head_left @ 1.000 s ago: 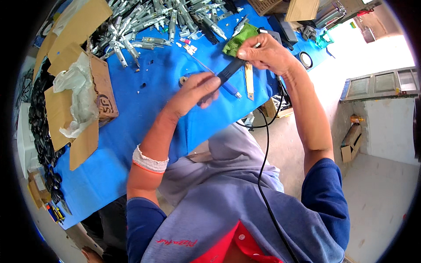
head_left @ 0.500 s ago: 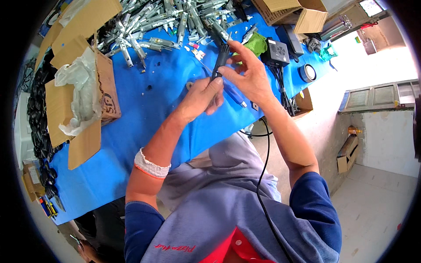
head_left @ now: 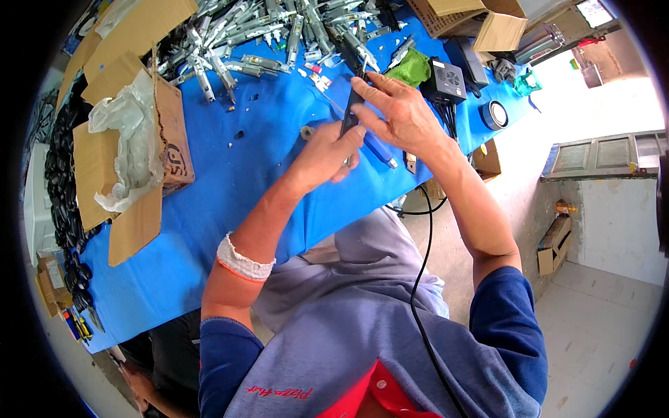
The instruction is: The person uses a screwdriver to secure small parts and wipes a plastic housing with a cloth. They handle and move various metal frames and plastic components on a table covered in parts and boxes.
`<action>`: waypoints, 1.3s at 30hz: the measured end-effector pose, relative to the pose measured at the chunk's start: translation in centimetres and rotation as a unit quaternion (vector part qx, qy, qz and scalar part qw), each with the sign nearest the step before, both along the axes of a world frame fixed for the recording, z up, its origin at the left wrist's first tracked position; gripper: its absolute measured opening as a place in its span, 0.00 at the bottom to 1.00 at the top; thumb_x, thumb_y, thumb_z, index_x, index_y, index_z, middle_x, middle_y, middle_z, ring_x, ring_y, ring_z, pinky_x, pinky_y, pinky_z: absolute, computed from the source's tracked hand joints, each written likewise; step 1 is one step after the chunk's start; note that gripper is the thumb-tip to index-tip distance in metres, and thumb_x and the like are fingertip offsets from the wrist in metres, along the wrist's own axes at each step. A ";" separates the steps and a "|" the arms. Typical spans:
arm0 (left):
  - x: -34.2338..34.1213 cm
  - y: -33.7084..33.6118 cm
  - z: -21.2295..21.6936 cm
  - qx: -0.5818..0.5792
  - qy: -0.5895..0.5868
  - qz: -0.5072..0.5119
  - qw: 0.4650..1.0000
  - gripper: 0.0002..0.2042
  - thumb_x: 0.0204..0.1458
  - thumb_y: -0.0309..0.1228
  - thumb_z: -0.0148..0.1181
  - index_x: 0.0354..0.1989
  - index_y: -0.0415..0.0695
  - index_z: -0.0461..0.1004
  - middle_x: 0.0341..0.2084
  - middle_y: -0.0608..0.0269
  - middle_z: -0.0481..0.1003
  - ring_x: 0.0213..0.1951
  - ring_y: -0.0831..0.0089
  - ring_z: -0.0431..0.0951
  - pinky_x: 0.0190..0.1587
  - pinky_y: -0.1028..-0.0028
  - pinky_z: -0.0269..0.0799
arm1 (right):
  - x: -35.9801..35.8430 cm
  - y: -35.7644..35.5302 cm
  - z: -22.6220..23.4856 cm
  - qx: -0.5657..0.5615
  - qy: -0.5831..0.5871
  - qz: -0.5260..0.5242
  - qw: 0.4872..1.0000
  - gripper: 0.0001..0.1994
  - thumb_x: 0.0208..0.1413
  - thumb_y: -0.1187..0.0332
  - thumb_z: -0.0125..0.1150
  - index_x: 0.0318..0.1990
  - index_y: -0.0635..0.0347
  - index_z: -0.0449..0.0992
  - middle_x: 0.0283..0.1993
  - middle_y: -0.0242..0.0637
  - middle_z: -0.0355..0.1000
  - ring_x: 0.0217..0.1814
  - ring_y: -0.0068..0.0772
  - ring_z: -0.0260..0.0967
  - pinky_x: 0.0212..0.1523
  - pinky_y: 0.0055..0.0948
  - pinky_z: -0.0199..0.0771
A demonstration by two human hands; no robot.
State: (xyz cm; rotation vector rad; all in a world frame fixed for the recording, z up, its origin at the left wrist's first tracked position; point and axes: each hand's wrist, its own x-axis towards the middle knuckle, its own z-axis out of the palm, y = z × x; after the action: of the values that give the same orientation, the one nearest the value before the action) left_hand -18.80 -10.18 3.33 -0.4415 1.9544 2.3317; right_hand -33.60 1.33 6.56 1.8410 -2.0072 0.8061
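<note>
My left hand (head_left: 323,157) is wrapped round the lower part of a long black handle-like piece (head_left: 353,111), which is tilted up and away from me. The fingers of my right hand (head_left: 401,115) close on its upper end, the thumb lower down its side. They cover much of the piece, so its exact kind is hidden. Under my hands a blue-handled tool (head_left: 380,150) with a thin shaft lies on the blue cloth. Beyond them spreads a heap of grey metal-and-plastic mechanisms (head_left: 258,35), beside a green cloth (head_left: 410,67).
An open carton (head_left: 175,139) with clear plastic stands left, near a row of black parts (head_left: 61,188). At right are a black fan-vented box (head_left: 446,80), a round black-and-white roll (head_left: 494,115) and another carton (head_left: 481,24). Another person's arm (head_left: 143,390) shows at lower left.
My right hand has shifted slightly right and now covers more of the black piece's upper end. My left hand keeps its hold. The other person's hand at lower left has moved.
</note>
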 end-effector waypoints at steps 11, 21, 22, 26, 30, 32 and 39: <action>0.2 0.1 0.7 -0.011 0.011 0.002 1.000 0.17 0.63 0.41 0.46 0.29 0.39 0.67 0.12 0.64 0.67 0.09 0.80 0.62 0.12 0.78 0.55 | -0.7 -0.6 0.0 -0.037 -0.478 -0.072 0.875 0.22 0.67 0.55 0.43 0.35 0.68 0.73 0.26 0.35 0.74 0.27 0.20 0.67 0.30 0.23 0.69; -0.4 0.3 0.2 0.015 -0.012 0.023 1.000 0.16 0.63 0.40 0.44 0.30 0.38 0.67 0.12 0.63 0.66 0.09 0.79 0.60 0.12 0.77 0.55 | 0.1 -1.1 0.2 -0.054 -0.318 -0.124 0.938 0.12 0.62 0.62 0.52 0.37 0.63 0.74 0.26 0.39 0.75 0.27 0.34 0.72 0.29 0.29 0.72; -0.3 0.3 0.4 0.011 -0.025 0.034 0.999 0.16 0.63 0.40 0.44 0.31 0.38 0.67 0.12 0.63 0.66 0.09 0.79 0.60 0.12 0.77 0.55 | 0.5 -1.5 0.2 -0.057 -0.225 -0.131 0.964 0.10 0.60 0.64 0.54 0.37 0.62 0.74 0.26 0.41 0.75 0.27 0.39 0.74 0.29 0.32 0.73; -0.5 -0.3 -0.7 0.023 -0.021 0.046 0.998 0.17 0.63 0.40 0.43 0.32 0.38 0.70 0.12 0.64 0.67 0.11 0.77 0.64 0.12 0.75 0.58 | 1.2 -2.0 -0.3 -0.029 -0.098 -0.057 0.993 0.14 0.50 0.65 0.65 0.42 0.62 0.76 0.47 0.46 0.73 0.48 0.48 0.72 0.47 0.36 0.73; -1.7 0.1 -1.9 0.052 0.008 0.004 0.999 0.19 0.61 0.41 0.45 0.30 0.37 0.71 0.15 0.60 0.70 0.14 0.75 0.69 0.13 0.73 0.63 | 0.9 -0.8 -1.5 0.025 -0.093 -0.091 0.991 0.17 0.49 0.71 0.66 0.48 0.63 0.75 0.56 0.47 0.69 0.57 0.46 0.68 0.55 0.36 0.69; -0.8 0.4 -1.5 0.086 0.079 0.031 0.993 0.18 0.59 0.39 0.45 0.29 0.33 0.70 0.12 0.57 0.69 0.09 0.72 0.67 0.10 0.71 0.62 | 1.1 -0.9 -1.1 0.036 -0.044 -0.077 0.995 0.14 0.56 0.72 0.59 0.50 0.62 0.74 0.55 0.47 0.69 0.56 0.47 0.68 0.54 0.36 0.69; -0.9 0.6 -2.7 0.108 0.061 0.057 0.991 0.17 0.56 0.35 0.44 0.24 0.32 0.69 0.13 0.53 0.71 0.09 0.69 0.67 0.10 0.67 0.63 | -1.7 -2.6 -2.7 0.033 -0.114 -0.078 0.990 0.15 0.59 0.71 0.56 0.53 0.65 0.71 0.52 0.47 0.70 0.51 0.40 0.69 0.51 0.33 0.68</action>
State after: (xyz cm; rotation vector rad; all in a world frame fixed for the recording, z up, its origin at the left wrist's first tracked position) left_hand -19.75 -9.55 0.62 -0.4139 1.7388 2.6634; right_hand -35.26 -1.25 3.86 1.6635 -2.3116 0.9499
